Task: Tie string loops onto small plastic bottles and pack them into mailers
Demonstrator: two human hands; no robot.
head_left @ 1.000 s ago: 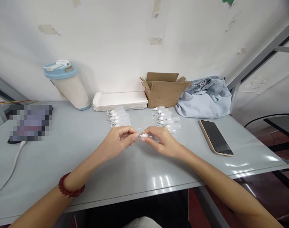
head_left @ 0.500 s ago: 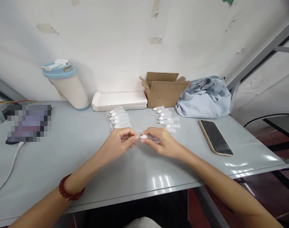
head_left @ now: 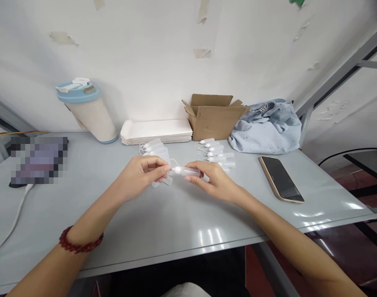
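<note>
A small clear plastic dropper bottle (head_left: 188, 170) with a white pointed cap lies level between my hands. My right hand (head_left: 215, 179) grips its body near the base, thumb below and fingers above. At the cap's tip, my left hand (head_left: 145, 175) is closed in a pinch of thumb and forefinger; a thin white cord loops up beside the cap. Similar bottles with cords (head_left: 154, 146) lie in a row behind my left hand, which partly covers them. More bottles (head_left: 216, 149) lie in a loose row behind my right hand.
A stack of white flat boxes (head_left: 157, 130) and an open cardboard box (head_left: 215, 123) stand by the wall, beside a light blue cloth bag (head_left: 265, 130). A phone (head_left: 281, 179) lies at right, another (head_left: 38, 161) with a cable at left. A blue-lidded cup (head_left: 89, 115) stands at back left.
Both hands and the bottle have moved slightly left and away from me. More of the bottle's body shows now, with my right hand farther back along it.
</note>
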